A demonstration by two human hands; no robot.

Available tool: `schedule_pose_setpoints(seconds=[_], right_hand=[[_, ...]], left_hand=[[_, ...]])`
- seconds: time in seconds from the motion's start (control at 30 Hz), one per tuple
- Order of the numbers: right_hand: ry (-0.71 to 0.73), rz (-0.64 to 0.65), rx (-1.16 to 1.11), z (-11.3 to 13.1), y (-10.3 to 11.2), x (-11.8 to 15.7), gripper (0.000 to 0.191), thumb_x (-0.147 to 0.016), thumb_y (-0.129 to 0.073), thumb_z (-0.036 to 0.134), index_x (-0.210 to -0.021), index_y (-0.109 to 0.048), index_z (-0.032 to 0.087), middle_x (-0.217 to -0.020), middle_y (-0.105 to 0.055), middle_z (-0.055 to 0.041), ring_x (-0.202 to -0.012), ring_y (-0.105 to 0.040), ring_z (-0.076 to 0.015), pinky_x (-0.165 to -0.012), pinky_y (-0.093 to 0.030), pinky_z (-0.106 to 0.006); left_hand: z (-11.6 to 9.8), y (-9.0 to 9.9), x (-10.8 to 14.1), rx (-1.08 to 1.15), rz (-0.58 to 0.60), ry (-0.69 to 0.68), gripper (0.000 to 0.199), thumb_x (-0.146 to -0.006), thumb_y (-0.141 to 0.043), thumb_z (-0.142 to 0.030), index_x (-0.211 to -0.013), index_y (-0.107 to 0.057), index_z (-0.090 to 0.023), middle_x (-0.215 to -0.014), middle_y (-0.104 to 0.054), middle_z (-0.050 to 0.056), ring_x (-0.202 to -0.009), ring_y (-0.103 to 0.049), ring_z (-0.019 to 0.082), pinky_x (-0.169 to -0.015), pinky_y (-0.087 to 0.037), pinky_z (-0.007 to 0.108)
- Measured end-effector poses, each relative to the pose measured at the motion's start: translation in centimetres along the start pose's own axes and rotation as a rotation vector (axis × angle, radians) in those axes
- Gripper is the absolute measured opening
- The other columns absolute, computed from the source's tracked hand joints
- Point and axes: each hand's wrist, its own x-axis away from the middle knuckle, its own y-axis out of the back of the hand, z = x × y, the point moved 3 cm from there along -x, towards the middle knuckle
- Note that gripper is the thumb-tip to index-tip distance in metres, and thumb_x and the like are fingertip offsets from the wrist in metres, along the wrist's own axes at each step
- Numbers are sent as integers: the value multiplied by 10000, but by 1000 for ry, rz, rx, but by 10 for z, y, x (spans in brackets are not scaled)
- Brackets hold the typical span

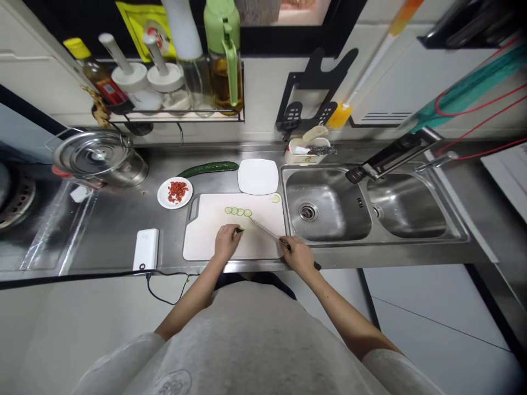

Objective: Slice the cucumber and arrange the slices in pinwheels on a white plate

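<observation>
My right hand [298, 254] is closed around the dark handle of a knife [265, 227], its blade angled up and left over the white cutting board [197, 241]. The blade tip reaches the right end of a row of several round cucumber slices [237, 211]. Near the board's lower middle, my left hand [226, 241] pinches a short dark-green piece of cucumber [239, 230]. Another pale slice [275, 198] lies in the board's upper right corner. Behind the board rest a whole cucumber [209, 168] and a white square plate [258, 176].
A small plate [162, 196] of chopped red bits stands left of the board. Further left are a lidded steel pot [132, 167] and a white power bank [146, 247] with a cable. The double sink [329, 219] lies right. Seasoning bottles [222, 66] stand on a wall rack.
</observation>
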Motion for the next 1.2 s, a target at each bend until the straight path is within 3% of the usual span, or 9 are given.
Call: schedule_pose_setpoints(seconds=[0.2,0.37,0.53,0.77,0.93,1.2], right_hand=[[13,27,12,-6,-6,2,351,-965,-376,355,-1216,-603,261,-1153,-642,-55,-922,-622,-182,-714,-393,-257],[19,89,-10,-6,-12,1,313,-970,-365,324,-1138,-605,215,-1048,-681,-60,-934,-619,-182,-704,-368,-242],[47,164,-22,9,-12,-2,262,-972,-364,315,-1094,-573,211,-947,-693,-45,-862,-628,-170,-657,-331,-234],[78,182,39,29,-8,-5,247,-980,-343,319,-1061,-552,214,-940,-697,-51,-849,-642,-181,-612,-296,-251],[58,252,59,43,-5,-6,256,-990,-322,316,-1062,-531,187,-929,-696,-89,-851,-647,-197,-622,-312,-258],[94,287,126,60,8,-1,244,-992,-297,279,-1133,-467,176,-916,-685,-110,-865,-652,-222,-662,-353,-269]], left_hand=[[7,5,0,50,-83,90,242,-855,-602,-320,-1076,-644,-230,-918,-689,59,-818,-599,209,-744,-479,352],[3,4,6,46,-47,31,227,-873,-575,-308,-1074,-645,-227,-934,-701,60,-851,-611,207,-772,-487,346],[0,-3,5,24,-55,15,222,-891,-547,-306,-1070,-649,-222,-851,-697,60,-792,-613,201,-736,-494,339],[0,-8,3,55,-135,-46,182,-893,-550,-300,-993,-687,-236,-1033,-682,79,-967,-619,200,-843,-501,352],[1,-10,5,81,-167,-26,170,-894,-554,-293,-937,-706,-230,-927,-692,64,-889,-631,177,-800,-512,326],[-1,-9,5,72,-222,-58,161,-887,-567,-283,-910,-709,-212,-956,-703,66,-903,-635,171,-824,-517,327]])
